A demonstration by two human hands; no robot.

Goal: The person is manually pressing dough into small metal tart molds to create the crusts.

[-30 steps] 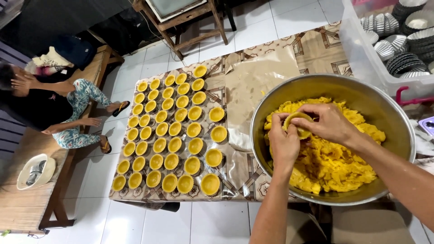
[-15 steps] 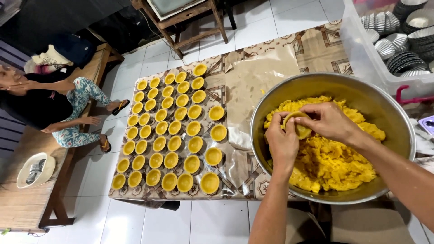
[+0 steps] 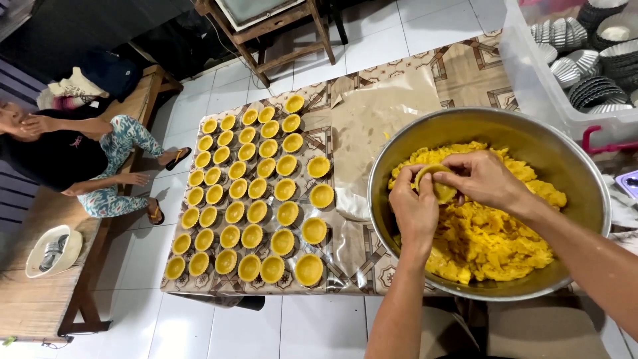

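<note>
— What do we have in our hands?

— Our left hand (image 3: 412, 203) cups one small tart mould lined with yellow dough (image 3: 435, 184), fingers closed round it. Our right hand (image 3: 488, 178) pinches the same mould from the other side, thumb and fingertips pressing on its rim. Both hands hang over the big steel bowl (image 3: 399, 149).

— And under them?

— One heap of yellow dough (image 3: 492, 239), directly below and to the right of our hands, filling most of the bowl's bottom.

— How many shells are done?

— To the left of our left hand we count about forty-one filled tart shells (image 3: 249, 193) on the patterned table (image 3: 465, 63): four slanting rows of roughly nine, then five more in a looser line nearest our hand. We cannot vouch for the exact number in the far corner.

— Anything between the shells and the bowl?

— One sheet of clear plastic wrap (image 3: 372, 113), just left of our left hand, partly tucked under the bowl.

— Beyond our right hand?

— One clear plastic tub (image 3: 531, 86) with several stacks of empty fluted metal moulds (image 3: 588, 90); we cannot count them.

— Anyone else?

— One person (image 3: 80, 159) sits on a wooden bench (image 3: 40, 299) far off to the left, a hand at the face. One white bowl (image 3: 50, 249) rests on that bench.
</note>
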